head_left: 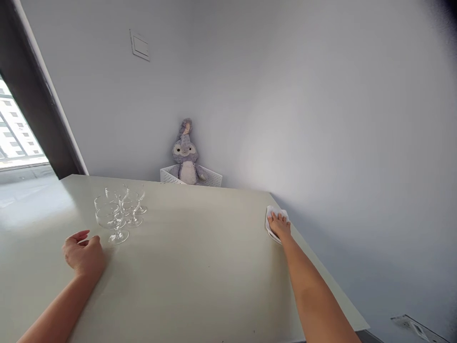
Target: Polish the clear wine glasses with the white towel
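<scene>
On the right side of the pale table [200,286], my right hand [280,226] presses down on a folded white cloth [272,212], fingers spread over it near the table's edge. My left hand [84,252] rests at the left with its fingers curled and nothing visible in them. Just beyond it stands a group of several clear stemmed glasses [109,219], upright and close together. The left hand is apart from the glasses.
Behind the table's far edge, a grey plush rabbit [185,151] sits in a white perforated basket [214,179]. Walls meet behind it, with a switch [140,46] on the left one. A dark-framed window is at far left; a socket [417,328] is low right.
</scene>
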A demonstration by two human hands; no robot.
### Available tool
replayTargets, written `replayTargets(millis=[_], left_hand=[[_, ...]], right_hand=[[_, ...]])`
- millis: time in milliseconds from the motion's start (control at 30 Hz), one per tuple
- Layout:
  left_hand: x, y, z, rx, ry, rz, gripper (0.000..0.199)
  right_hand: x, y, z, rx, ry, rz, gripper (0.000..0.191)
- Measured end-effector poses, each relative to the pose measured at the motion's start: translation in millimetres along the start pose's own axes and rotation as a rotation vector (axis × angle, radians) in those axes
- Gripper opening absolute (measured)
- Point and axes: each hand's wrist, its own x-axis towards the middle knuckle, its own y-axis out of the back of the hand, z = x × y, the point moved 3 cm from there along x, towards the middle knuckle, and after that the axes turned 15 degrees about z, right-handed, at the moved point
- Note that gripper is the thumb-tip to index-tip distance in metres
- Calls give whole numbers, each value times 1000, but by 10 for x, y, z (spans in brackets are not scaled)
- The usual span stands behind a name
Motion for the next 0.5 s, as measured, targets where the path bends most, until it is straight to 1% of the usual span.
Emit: replayTargets(millis=[100, 200, 333, 500], left_hand=[[-39, 26, 82, 7, -5, 10, 36], [-63, 31, 128, -18, 1, -2, 35], [-52, -5, 74, -34, 11, -5, 36], [-33, -50, -9, -33, -4, -24, 36]], right_hand=[[-137, 12, -155, 7, 26, 7, 58], [-290, 20, -391, 19, 85, 5, 58], [-511, 43, -772, 38, 171, -10, 57], [-851, 121, -1322, 80, 312, -18, 56]])
